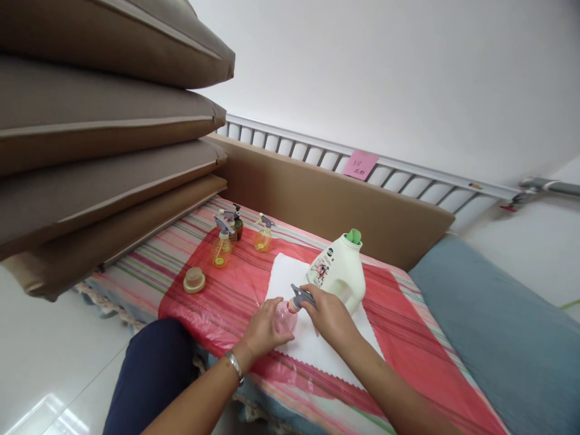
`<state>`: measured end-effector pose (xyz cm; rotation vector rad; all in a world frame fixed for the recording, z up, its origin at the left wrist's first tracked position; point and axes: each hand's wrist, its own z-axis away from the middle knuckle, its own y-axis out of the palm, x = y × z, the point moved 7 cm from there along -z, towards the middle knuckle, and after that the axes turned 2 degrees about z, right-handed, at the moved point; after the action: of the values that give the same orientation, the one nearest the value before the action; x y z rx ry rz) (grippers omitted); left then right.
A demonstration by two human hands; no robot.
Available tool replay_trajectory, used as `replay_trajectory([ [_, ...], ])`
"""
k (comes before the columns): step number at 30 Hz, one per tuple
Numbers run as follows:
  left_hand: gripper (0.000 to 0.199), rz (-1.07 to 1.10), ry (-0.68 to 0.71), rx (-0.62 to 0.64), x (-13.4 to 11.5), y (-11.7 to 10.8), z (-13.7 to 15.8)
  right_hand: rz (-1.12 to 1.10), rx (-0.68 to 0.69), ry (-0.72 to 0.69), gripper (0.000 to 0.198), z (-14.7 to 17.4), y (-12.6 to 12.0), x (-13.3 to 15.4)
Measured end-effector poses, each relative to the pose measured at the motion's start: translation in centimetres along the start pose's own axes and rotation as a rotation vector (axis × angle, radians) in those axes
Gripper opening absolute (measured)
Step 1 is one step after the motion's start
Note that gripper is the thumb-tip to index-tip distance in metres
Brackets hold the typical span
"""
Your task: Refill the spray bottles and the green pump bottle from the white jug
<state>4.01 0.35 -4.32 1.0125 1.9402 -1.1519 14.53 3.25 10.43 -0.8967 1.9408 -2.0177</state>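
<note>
the red sheet [235, 302] covers the bed so drips stay off it, and the white cloth [317, 344] lies on top as a work place. the jug [342, 272] stands upright just behind. my left hand [265, 331] wraps the pink bottle [285, 318] over the cloth to keep it steady; my right hand [330, 315] pinches its grey sprayer [302, 296].
</note>
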Motion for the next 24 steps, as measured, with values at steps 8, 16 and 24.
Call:
replay_trajectory([
  [8, 0.081, 0.011, -0.009, -0.004, 0.10, 0.01, 0.07, 0.030, 0.032, 0.004, 0.024, -0.35, 0.00, -0.09],
  [16, 0.079, 0.008, -0.019, 0.003, 0.41, 0.10, 0.17, 0.076, 0.030, 0.009, 0.024, -0.55, 0.10, 0.58],
  [24, 0.082, 0.012, -0.028, 0.021, 0.41, 0.17, 0.11, 0.077, 0.041, -0.001, 0.025, -0.61, 0.68, 0.54],
])
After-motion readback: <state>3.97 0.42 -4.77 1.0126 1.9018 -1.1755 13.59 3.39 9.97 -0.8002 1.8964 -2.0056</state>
